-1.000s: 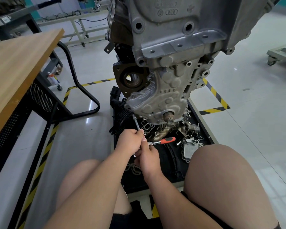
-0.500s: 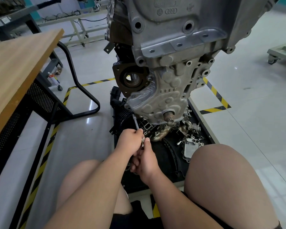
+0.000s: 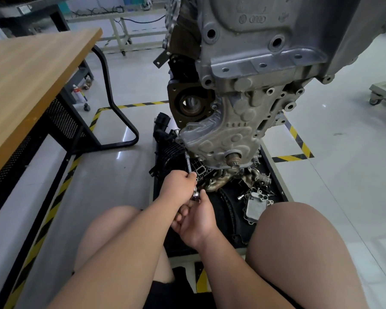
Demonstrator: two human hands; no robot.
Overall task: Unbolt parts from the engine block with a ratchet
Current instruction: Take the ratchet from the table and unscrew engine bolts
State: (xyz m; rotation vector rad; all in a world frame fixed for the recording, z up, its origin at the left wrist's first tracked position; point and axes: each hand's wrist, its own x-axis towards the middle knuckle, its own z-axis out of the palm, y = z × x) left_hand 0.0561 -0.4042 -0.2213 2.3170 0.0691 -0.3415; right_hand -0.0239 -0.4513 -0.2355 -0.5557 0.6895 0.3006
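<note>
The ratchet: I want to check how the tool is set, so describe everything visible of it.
The ratchet shows a shiny round metal head and a thin steel extension bar that slants up and slightly left to the lower left edge of the engine block. The left hand grips the bar just above the head. The right hand curls round the handle, which is hidden. The socket end is too small to make out.
</note>
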